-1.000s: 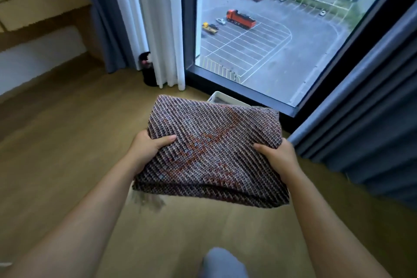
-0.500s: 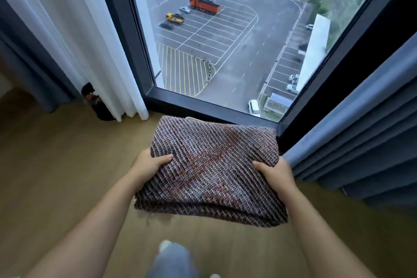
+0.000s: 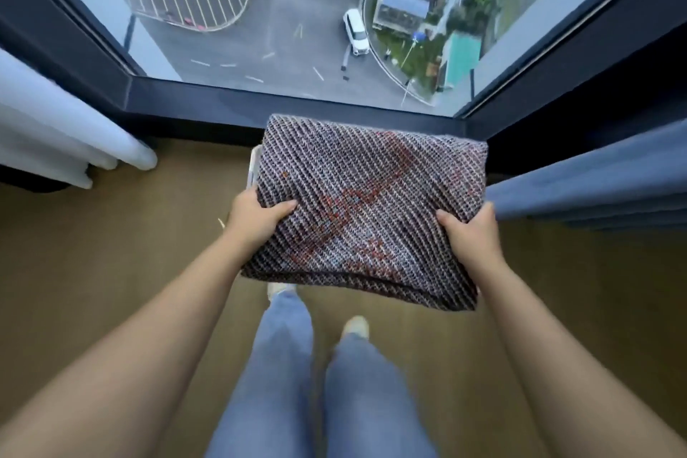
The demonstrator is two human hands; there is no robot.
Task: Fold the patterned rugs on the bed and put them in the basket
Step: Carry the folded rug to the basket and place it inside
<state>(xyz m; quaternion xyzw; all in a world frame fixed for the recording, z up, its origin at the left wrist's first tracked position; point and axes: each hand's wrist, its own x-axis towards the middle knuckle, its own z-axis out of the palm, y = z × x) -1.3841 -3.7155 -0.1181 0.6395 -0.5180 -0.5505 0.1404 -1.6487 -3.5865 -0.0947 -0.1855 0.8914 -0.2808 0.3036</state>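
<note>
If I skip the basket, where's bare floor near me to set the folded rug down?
Bare wood floor lies to the left, between the white curtain and the left hand. A narrower strip lies right, below the blue curtain. Ahead is crowded: the rug hides most of the basket, close under the window frame.

Bare arms, blue jeans, pale shoes
Both forearms (image 3: 156, 323) are bare to the frame's edge, as are the left hand (image 3: 256, 219) and right hand (image 3: 470, 238); the legs wear loose light-blue denim jeans (image 3: 282, 364), and the blurred tip of a cream-white shoe (image 3: 355, 325) shows below each hem
</note>
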